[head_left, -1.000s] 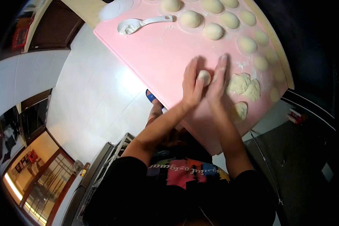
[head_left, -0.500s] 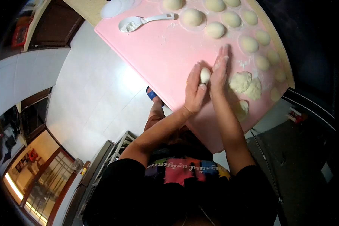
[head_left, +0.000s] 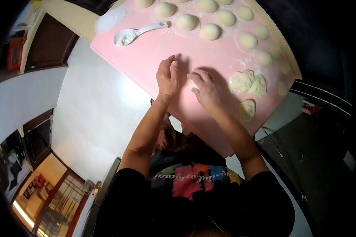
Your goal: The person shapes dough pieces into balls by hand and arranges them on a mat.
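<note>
small dough ball (head_left: 193,83) sits at the fingertips of the person's right hand (head_left: 207,89), over the middle of the pink mat (head_left: 146,55). only a pale sliver shows; the fingers hide the rest. right hand curls palm-down around it, thumb and fingers gripping. can't tell if the ball touches the mat.

left hand (head_left: 168,77) is just beside, with a gap between the two: loose fist, thumb along the top. can't see into its palm.

around it: lumpy dough pieces (head_left: 242,81) lie pressed together just right of the right hand. a flatter dough piece (head_left: 247,110) is nearer the body, right next to the right forearm (head_left: 229,122), so that side is tight. rounded dough balls (head_left: 186,22) fill the far and right parts of the mat, several on thin round sheets; these bound the work area.

white spoon (head_left: 150,27) lies past the left hand, flour (head_left: 125,40) in its bowl, handle toward the dough balls. white discs (head_left: 110,19) overlap at the mat's far left corner. flour smears mark the mat near the lumps. pale floor (head_left: 99,106) to the left, dark shirt (head_left: 201,181) at the near side.
</note>
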Demonstrator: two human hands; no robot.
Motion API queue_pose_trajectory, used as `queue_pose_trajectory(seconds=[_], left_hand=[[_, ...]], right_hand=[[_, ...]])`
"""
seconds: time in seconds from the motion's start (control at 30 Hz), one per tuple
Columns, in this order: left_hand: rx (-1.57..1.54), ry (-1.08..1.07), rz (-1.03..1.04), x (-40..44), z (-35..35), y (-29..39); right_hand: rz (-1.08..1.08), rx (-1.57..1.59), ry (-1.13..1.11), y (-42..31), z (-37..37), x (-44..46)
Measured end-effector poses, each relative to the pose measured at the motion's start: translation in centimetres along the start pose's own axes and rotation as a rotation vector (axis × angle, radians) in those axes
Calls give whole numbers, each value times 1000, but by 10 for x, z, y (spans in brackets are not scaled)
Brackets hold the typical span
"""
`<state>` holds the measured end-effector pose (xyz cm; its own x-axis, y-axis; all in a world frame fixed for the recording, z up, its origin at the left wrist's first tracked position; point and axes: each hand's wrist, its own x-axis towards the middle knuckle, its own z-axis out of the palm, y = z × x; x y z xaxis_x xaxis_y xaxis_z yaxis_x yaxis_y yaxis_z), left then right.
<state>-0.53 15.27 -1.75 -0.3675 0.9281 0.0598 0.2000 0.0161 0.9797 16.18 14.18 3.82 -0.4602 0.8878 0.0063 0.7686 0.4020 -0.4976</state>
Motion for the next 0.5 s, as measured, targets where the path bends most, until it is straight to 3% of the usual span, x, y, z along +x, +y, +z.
queue_pose_trajectory(seconds=[0.07,0.13,0.2,0.27,0.33,0.47,0.5], left_hand=[[53,7,72,3,6,-2],[134,56,120,2,9,1],[151,57,157,2,11,-3],[171,58,191,1,11,-3],[199,32,127,2,11,5],[219,38,180,3,12,5],[219,37,166,3,13,5]], right_hand=[[165,260,-19,14,-10,9],[189,173,176,36,-22,23],[272,9,209,45,-52,47],[187,-38,291,75,-58,69],[259,-115,181,90,-57,81],[160,-192,334,98,-56,64],[271,-155,309,97,-62,48]])
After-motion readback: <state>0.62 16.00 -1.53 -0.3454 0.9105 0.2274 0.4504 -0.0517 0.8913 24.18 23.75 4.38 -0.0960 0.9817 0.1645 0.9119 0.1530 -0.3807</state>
